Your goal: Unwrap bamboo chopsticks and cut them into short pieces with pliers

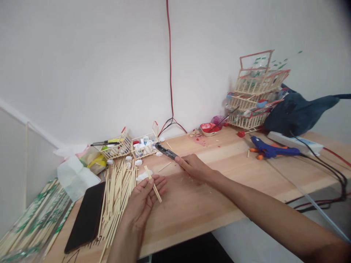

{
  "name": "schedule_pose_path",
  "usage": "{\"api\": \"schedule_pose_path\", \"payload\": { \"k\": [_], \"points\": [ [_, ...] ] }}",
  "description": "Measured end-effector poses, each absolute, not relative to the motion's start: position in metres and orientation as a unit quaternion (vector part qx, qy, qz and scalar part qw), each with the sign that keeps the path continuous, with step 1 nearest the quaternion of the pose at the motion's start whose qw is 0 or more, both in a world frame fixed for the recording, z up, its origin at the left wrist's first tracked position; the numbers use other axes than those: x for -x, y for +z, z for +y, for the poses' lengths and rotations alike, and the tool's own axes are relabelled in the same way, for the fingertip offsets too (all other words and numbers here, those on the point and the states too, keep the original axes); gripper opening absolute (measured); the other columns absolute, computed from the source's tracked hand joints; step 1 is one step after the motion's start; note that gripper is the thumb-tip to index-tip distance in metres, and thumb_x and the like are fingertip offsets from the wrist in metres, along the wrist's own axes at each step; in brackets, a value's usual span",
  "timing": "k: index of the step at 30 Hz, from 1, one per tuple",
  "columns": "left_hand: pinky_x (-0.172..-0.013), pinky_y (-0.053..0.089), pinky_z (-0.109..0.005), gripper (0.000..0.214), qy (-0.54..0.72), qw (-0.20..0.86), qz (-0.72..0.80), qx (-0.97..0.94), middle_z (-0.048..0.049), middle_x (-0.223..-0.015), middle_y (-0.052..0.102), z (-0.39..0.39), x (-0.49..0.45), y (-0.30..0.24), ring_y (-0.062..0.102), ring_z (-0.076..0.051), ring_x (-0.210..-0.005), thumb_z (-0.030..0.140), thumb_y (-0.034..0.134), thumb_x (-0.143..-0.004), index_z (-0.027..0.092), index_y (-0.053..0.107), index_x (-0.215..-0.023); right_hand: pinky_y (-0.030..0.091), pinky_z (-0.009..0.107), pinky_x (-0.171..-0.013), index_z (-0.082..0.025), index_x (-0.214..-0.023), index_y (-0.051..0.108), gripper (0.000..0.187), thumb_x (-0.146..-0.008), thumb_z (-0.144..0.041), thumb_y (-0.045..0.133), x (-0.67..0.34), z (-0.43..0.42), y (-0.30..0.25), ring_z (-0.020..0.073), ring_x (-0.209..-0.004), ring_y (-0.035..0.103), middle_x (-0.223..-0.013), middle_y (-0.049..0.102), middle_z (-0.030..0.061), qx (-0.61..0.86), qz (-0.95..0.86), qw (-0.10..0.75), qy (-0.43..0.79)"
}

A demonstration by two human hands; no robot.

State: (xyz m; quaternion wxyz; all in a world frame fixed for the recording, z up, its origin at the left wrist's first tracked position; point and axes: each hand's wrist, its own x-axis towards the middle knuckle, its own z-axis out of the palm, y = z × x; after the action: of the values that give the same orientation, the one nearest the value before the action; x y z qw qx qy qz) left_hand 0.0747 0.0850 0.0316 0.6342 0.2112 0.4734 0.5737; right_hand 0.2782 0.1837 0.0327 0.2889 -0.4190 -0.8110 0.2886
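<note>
Pinches a short wooden stick (pixel 153 184) in the left hand (pixel 144 195), palm up, thumb and fingers closed lightly on its lower half, upper end free and pointing to 11 o'clock. Clasps a pair of small cutters (pixel 166 150) in the right hand (pixel 193 166), grip shut round the handles, nose aimed at 10 o'clock and low over the table (pixel 219 182). Blades open or closed: cannot tell.

To do this well, by judgement: hold the stick close to the working end, leave only the needed length free, set the tool square across it rather than slanted, and keep fingertips clear of the blades (risk of splitting if twisted). Better to rest the left wrist on the table than to work in the air.

Looks pale, straight and thin, far shorter than the long sticks (pixel 116 193) fanned out at 9 o'clock of the left hand, just beside it. Sits just above the table, at 7 o'clock of the cutters, near them but apart. Farther off, at 12 o'clock of the pile, two small stick baskets (pixel 128 146). At 3 o'clock of the right hand, well apart, a blue glue gun (pixel 270 150).
</note>
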Motion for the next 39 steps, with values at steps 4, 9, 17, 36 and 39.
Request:
{"api": "schedule_pose_path", "payload": {
  "k": [4,9,17,36,39],
  "points": [
    [-0.084,0.059,-0.034,0.013,0.576,0.631,0.476,-0.209,-0.0209,-0.106,0.072,0.087,-0.079,0.033,0.069,-0.026,-0.101,0.009,0.056,-0.088,0.006,0.066,-0.096,0.021,0.027,-0.054,-0.018,-0.056,0.041,0.061,-0.095,-0.062,0.024,-0.278,0.182,0.035,0.0114,-0.053,0.037,-0.053,0.041,-0.0007,0.416,-0.814,0.290,0.283],
    [-0.089,0.057,-0.035,0.013,0.585,0.626,0.459,-0.233,-0.0182,-0.105,0.073,0.087,-0.083,0.028,0.068,-0.026,-0.104,0.012,0.065,-0.083,0.008,0.067,-0.095,0.020,0.027,-0.054,-0.018,-0.057,0.040,0.059,-0.095,-0.059,0.025,-0.278,0.181,0.036,0.0108,-0.052,0.036,-0.053,0.040,-0.0012,0.413,-0.817,0.293,0.275],
    [-0.102,0.048,-0.039,0.029,0.588,0.501,0.492,-0.401,-0.0130,-0.112,0.072,0.079,-0.091,0.018,0.065,-0.026,-0.109,0.038,0.072,-0.078,0.015,0.069,-0.095,0.021,0.027,-0.053,-0.017,-0.057,0.040,0.059,-0.095,-0.060,0.025,-0.280,0.182,0.036,0.0108,-0.053,0.037,-0.054,0.040,-0.0013,0.420,-0.814,0.297,0.270],
    [-0.081,0.056,-0.037,0.030,0.519,0.564,0.478,-0.429,-0.0138,-0.100,0.074,0.083,-0.095,0.024,0.071,-0.027,-0.092,0.037,0.074,-0.075,0.015,0.064,-0.092,0.029,0.025,-0.054,-0.017,-0.055,0.045,0.068,-0.093,-0.068,0.022,-0.282,0.180,0.038,0.0118,-0.050,0.045,-0.048,0.046,-0.0003,0.392,-0.801,0.291,0.348],
    [-0.079,0.057,-0.035,0.031,0.480,0.593,0.479,-0.434,-0.0147,-0.096,0.075,0.084,-0.097,0.035,0.072,-0.026,-0.089,0.036,0.075,-0.074,0.014,0.065,-0.093,0.032,0.025,-0.052,-0.017,-0.056,0.047,0.070,-0.090,-0.073,0.022,-0.282,0.180,0.039,0.0122,-0.049,0.048,-0.049,0.050,0.0008,0.389,-0.791,0.273,0.386]
  ]
}}
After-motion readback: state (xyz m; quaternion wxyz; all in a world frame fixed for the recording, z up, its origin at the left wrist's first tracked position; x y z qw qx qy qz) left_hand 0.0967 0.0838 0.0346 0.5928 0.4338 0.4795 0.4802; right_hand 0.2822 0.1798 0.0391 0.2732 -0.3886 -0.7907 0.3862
